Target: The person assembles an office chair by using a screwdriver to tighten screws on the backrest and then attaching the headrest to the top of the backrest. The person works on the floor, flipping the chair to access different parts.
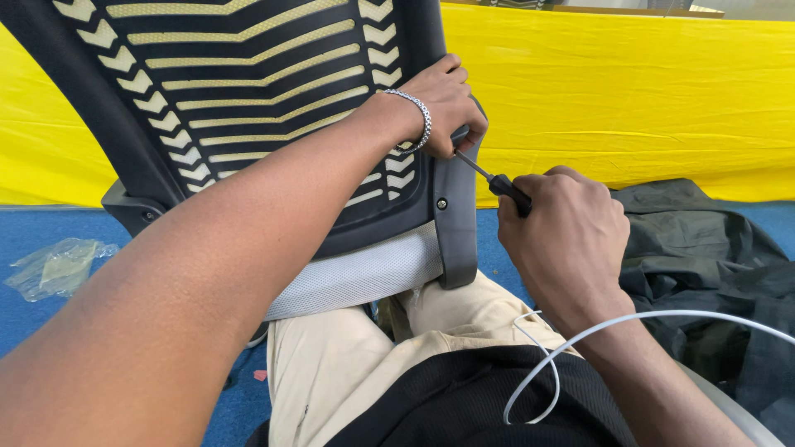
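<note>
A black office chair backrest (248, 91) with cream chevron slats leans over my lap. My left hand (443, 103), with a beaded silver bracelet on the wrist, grips the grey side bracket (455, 223) at the backrest's right edge. My right hand (563, 236) is closed around a black-handled screwdriver (497, 182) whose thin shaft points up and left into the bracket just below my left fingers. A screw head (441, 203) shows lower on the bracket. A white mesh cushion (356, 277) sits under the backrest.
A yellow sheet (629, 99) hangs across the back. Blue carpet (50, 331) lies below, with a crumpled clear plastic bag (58, 265) at the left. Dark cloth (712, 257) is piled at the right. A white cable (596, 327) loops over my lap.
</note>
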